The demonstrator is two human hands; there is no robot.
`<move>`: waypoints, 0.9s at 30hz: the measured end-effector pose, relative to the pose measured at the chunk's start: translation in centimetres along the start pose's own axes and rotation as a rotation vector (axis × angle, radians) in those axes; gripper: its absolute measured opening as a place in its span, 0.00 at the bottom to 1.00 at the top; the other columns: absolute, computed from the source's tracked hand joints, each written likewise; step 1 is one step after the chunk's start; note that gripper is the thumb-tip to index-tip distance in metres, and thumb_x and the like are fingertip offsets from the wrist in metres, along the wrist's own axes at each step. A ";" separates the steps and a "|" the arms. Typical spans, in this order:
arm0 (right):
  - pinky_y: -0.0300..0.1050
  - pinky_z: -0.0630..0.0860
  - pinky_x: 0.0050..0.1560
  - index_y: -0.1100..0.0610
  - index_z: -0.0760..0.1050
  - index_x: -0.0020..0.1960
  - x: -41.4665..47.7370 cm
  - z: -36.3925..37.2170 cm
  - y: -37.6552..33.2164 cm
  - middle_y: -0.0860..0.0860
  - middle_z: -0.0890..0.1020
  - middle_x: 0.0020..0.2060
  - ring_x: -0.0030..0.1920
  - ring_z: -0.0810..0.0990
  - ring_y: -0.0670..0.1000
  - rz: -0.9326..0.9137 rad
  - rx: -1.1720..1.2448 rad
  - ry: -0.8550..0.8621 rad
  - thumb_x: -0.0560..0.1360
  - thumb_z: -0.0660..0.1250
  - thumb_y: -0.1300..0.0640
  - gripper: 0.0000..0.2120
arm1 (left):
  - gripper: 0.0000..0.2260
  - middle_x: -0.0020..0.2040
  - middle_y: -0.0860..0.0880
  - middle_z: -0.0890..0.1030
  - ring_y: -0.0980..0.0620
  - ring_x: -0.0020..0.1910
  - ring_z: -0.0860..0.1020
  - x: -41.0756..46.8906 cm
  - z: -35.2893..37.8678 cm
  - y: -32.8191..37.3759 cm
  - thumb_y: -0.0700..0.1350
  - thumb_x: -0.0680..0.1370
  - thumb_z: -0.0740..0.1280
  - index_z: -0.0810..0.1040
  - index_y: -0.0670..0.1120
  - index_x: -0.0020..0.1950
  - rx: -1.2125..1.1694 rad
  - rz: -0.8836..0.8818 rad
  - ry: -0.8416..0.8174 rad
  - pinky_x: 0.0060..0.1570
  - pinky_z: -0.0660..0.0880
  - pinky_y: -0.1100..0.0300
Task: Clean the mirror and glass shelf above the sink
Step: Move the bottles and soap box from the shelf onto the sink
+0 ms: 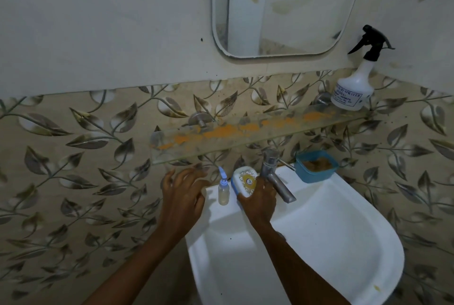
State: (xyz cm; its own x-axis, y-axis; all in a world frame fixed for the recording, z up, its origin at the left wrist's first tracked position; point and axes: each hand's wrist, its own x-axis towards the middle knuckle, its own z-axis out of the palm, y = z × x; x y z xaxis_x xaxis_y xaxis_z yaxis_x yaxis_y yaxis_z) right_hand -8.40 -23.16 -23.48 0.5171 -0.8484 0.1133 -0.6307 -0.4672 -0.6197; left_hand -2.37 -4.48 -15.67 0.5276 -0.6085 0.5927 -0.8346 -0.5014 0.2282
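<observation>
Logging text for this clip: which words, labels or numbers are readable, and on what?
"SPRAYER", "INDIA": on the spray bottle label.
Word before "SPRAYER" and smaller lines below: too blurred to read.
Round emblem on the white pad in the right hand: too small to read.

My left hand (183,194) hangs palm down, fingers spread and loosely bent, gripping nothing. My right hand (258,200) sits just beside it, knuckles up, fingers curled round the near end of a white soap case (245,180). Both forearms are bare and stretched out, angling in toward each other from the lower corners.
</observation>
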 end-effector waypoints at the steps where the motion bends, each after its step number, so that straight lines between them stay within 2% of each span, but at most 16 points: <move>1: 0.52 0.69 0.63 0.55 0.59 0.71 0.1 0.4 -0.1 0.58 0.68 0.66 0.67 0.66 0.58 0.002 -0.018 0.002 0.66 0.73 0.44 0.40 | 0.13 0.52 0.49 0.83 0.49 0.58 0.73 -0.1 0.0 -0.2 0.42 0.70 0.58 0.81 0.48 0.45 -0.004 0.013 0.009 0.62 0.58 0.47; 10: 0.49 0.71 0.58 0.54 0.63 0.68 -0.5 1.7 0.1 0.57 0.70 0.63 0.60 0.71 0.57 0.026 -0.111 0.048 0.67 0.71 0.44 0.35 | 0.12 0.49 0.49 0.84 0.52 0.56 0.72 -0.8 -0.1 -0.6 0.40 0.70 0.59 0.81 0.46 0.43 -0.077 0.121 0.105 0.58 0.61 0.53; 14: 0.49 0.70 0.61 0.56 0.62 0.69 -1.1 1.1 0.1 0.58 0.68 0.66 0.63 0.70 0.57 0.015 -0.079 0.036 0.71 0.68 0.45 0.32 | 0.13 0.47 0.47 0.84 0.52 0.55 0.72 -0.9 -0.5 0.3 0.38 0.70 0.57 0.81 0.44 0.44 -0.151 0.155 0.073 0.52 0.67 0.59; 18: 0.51 0.69 0.67 0.56 0.65 0.69 -2.5 -1.0 0.3 0.57 0.68 0.68 0.68 0.68 0.56 -0.029 -0.039 0.070 0.74 0.67 0.50 0.27 | 0.13 0.45 0.48 0.84 0.53 0.49 0.75 -0.5 -1.8 1.3 0.37 0.70 0.57 0.81 0.43 0.45 -0.210 0.177 0.063 0.46 0.72 0.62; 20: 0.51 0.71 0.65 0.58 0.69 0.66 -3.3 -2.9 0.5 0.57 0.72 0.65 0.66 0.70 0.56 -0.058 0.015 0.079 0.73 0.68 0.54 0.23 | 0.14 0.44 0.49 0.84 0.53 0.45 0.79 -0.2 -2.9 2.0 0.37 0.70 0.57 0.81 0.44 0.46 -0.239 0.178 0.073 0.42 0.75 0.61; 24: 0.49 0.72 0.54 0.62 0.75 0.55 -3.8 -8.3 0.8 0.59 0.77 0.54 0.58 0.75 0.59 -0.111 0.237 0.085 0.73 0.66 0.64 0.12 | 0.12 0.40 0.51 0.84 0.55 0.37 0.79 1.1 -6.1 4.3 0.39 0.72 0.58 0.81 0.45 0.43 -0.322 0.225 0.111 0.34 0.76 0.60; 27: 0.47 0.72 0.44 0.63 0.78 0.45 -2.5 -13.7 0.3 0.60 0.81 0.43 0.44 0.78 0.57 -0.140 0.348 0.103 0.73 0.65 0.67 0.03 | 0.12 0.39 0.51 0.84 0.56 0.34 0.79 3.4 -9.4 5.6 0.38 0.71 0.59 0.81 0.45 0.44 -0.329 0.317 0.143 0.31 0.75 0.62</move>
State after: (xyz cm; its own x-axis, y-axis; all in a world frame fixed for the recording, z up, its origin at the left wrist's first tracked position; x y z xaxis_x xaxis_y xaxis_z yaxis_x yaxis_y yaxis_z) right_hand -17.82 -24.57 -13.26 0.5124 -0.8112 0.2817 -0.3151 -0.4827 -0.8171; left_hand -6.76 -3.57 -5.16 0.2309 -0.5976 0.7678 -0.9689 -0.0690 0.2377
